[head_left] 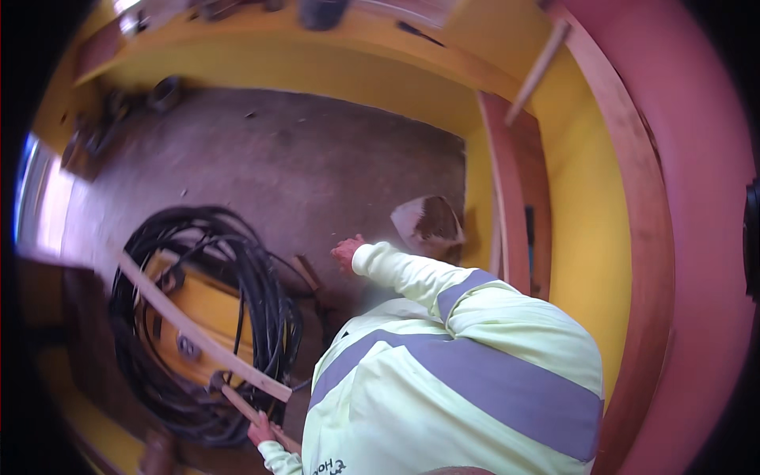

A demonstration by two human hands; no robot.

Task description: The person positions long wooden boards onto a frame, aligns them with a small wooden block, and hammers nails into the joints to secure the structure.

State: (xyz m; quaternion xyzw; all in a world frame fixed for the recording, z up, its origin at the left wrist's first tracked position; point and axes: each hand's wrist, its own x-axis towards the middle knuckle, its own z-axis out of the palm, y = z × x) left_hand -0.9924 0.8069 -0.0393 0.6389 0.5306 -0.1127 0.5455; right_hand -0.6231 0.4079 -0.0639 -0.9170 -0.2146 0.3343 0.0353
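My left hand (262,428) is at the lower left, wrapped round the wooden handle of a hammer. The dark head of the hammer (218,381) is beside the lower end of a long pale wooden board (202,332). That board slants across a big coil of black cable (277,317) and a yellow object (210,305) inside the coil. Out in front of my body, my right hand (346,253) hangs over the floor, its fingers loosely apart and nothing visible in them. My pale yellow sleeves with grey bands cover both arms.
A crumpled sack (427,222) stands on the brown floor (332,150) by the yellow wall (590,229). Reddish boards (511,186) lean on the right, with a wooden stick (538,73) above. A dark bucket-like thing (323,12) sits on the far ledge. Clutter (83,150) lies far left.
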